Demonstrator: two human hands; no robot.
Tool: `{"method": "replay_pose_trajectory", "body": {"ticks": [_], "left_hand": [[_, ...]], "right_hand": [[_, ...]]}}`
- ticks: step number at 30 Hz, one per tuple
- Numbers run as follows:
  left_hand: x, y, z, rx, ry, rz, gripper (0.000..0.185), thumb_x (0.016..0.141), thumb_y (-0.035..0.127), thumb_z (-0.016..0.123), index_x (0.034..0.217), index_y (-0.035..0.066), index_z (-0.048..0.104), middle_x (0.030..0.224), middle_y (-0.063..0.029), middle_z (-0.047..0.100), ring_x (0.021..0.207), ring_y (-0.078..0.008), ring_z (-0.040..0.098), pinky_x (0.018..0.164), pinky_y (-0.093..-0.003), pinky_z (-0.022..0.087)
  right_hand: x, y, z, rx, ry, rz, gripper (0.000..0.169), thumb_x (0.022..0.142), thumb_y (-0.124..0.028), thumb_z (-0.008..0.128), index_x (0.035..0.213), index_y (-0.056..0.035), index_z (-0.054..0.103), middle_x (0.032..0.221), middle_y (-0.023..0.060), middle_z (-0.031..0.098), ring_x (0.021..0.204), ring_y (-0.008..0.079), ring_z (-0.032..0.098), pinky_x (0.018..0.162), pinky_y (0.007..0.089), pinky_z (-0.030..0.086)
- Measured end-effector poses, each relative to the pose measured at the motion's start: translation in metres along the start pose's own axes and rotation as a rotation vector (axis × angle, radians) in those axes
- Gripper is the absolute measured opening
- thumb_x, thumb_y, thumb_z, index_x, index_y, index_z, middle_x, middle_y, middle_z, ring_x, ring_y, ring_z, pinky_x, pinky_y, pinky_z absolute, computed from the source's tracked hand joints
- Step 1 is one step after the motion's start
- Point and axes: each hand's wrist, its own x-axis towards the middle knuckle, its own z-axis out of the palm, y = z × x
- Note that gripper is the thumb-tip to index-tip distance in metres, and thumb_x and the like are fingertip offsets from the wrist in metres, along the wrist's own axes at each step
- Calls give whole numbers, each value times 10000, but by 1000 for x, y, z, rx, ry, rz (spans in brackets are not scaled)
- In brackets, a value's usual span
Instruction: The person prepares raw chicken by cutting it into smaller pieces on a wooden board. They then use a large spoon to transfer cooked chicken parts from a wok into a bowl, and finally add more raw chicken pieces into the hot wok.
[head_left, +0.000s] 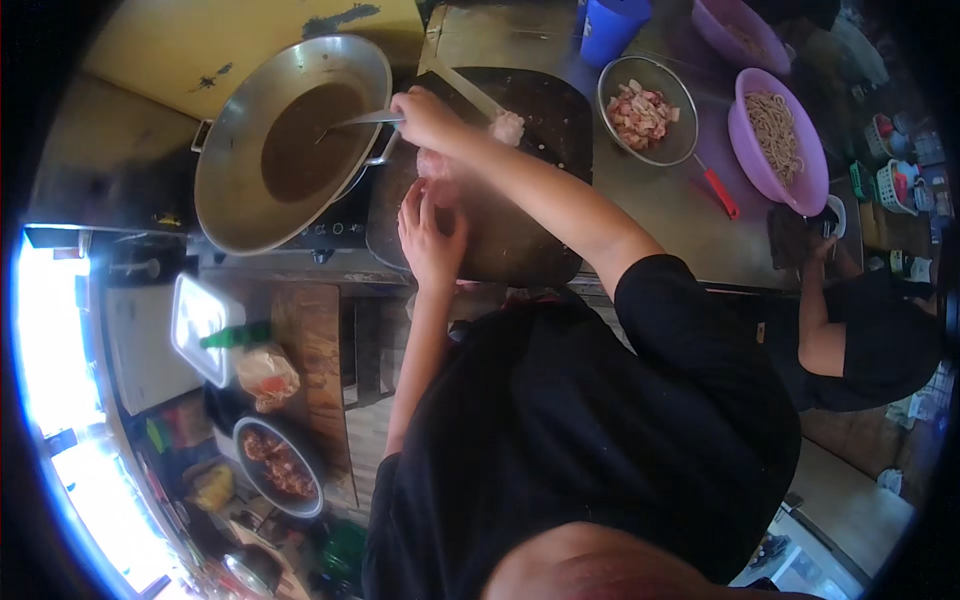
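Note:
A knife is in my right hand, its blade pointing left across the rim of a large metal wok. Brown liquid fills the bottom of this wok. Below the knife, the fingers of my left hand grip the near end of a piece of raw meat. That meat lies on a dark cutting board, partly hidden by my right forearm. Beyond the forearm, a pale lump of raw meat or fat touches a flat light strip whose kind I cannot tell.
Right of the board, a red-handled strainer holds chopped raw meat. Noodles fill a purple basin; a blue container stands behind. At the far right another person's hand is near a cup. A meat-filled bowl sits lower left.

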Motion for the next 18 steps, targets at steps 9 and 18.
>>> {"method": "replay_pose_trajectory", "body": {"ticks": [9,18], "left_hand": [[13,10,-4,109,-194,-192,721,638,310,682,1257,142,352,1238,-124,394,1104,-308,403,886,-419,344],[59,10,28,188,-205,44,365,711,267,595,1053,169,514,1081,-44,498,978,-279,487,775,-413,410]], "right_hand": [[-111,7,-104,193,313,57,215,730,-30,583,941,-69,571,907,81,543,839,198,563,723,275,449],[-172,18,-106,-136,251,108,340,647,9,615,967,-64,527,969,108,502,916,298,473,796,363,390]]}}
